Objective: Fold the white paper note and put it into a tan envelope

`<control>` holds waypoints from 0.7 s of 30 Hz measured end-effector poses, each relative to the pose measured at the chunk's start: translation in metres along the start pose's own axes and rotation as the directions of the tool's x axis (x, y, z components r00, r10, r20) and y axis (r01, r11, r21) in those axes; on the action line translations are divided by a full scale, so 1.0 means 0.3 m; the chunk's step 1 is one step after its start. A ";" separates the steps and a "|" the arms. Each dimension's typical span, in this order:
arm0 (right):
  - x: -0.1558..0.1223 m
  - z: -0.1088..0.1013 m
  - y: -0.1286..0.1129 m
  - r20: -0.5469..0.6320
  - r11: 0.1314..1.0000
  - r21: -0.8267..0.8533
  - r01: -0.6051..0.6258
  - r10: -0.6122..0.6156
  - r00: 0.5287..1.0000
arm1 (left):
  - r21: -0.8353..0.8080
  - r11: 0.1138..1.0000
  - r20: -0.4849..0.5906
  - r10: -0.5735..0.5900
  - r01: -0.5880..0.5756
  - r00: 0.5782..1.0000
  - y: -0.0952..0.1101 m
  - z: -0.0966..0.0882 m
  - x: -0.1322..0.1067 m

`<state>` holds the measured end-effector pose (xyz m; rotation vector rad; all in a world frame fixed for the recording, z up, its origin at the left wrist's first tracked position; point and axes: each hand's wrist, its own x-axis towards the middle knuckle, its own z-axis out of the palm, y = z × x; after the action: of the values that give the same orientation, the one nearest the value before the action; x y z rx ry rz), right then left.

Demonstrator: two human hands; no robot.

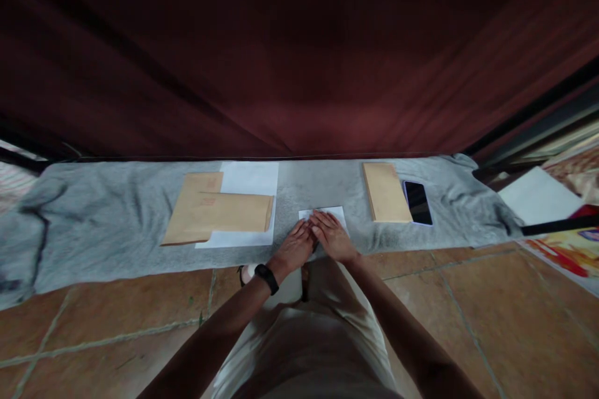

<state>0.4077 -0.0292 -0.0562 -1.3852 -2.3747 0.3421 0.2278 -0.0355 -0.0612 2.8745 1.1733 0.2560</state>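
A small white piece of paper [340,214], apparently folded, lies on the grey cloth [321,184] right in front of me. My left hand [296,248] rests on its left part with the fingers stretched out and lying flat. Beside it, my right hand [333,237] presses flat on the same paper, fingertips meeting those of the left. Much of the paper is hidden under both hands. To the left, brown envelopes [236,212] overlap on top of larger white sheets [250,177]. A stack of brown envelopes [387,192] lies to the right.
A phone [418,202] lies face up against the right stack. Behind the narrow cloth-covered surface hangs a dark red curtain [299,75]. At far right are a white sheet [540,196] and a colourful printed poster [571,252]. Tiled floor [468,299] runs along the front edge.
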 end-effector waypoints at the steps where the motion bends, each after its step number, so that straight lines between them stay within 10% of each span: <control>1: 0.013 0.011 -0.005 0.005 1.000 -0.006 -0.001 0.001 1.000 | -0.006 1.000 -0.005 -0.007 0.007 1.000 -0.001 0.004 -0.002; 21: -0.114 -0.002 0.117 -0.087 0.975 -0.179 -0.135 0.121 0.989 | -0.014 0.999 -0.025 -0.051 0.051 0.998 -0.009 -0.021 -0.025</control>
<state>0.4508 -0.0418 -0.0758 -1.6095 -2.3094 0.1022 0.2196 -0.0390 -0.0562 2.8335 1.2420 0.2985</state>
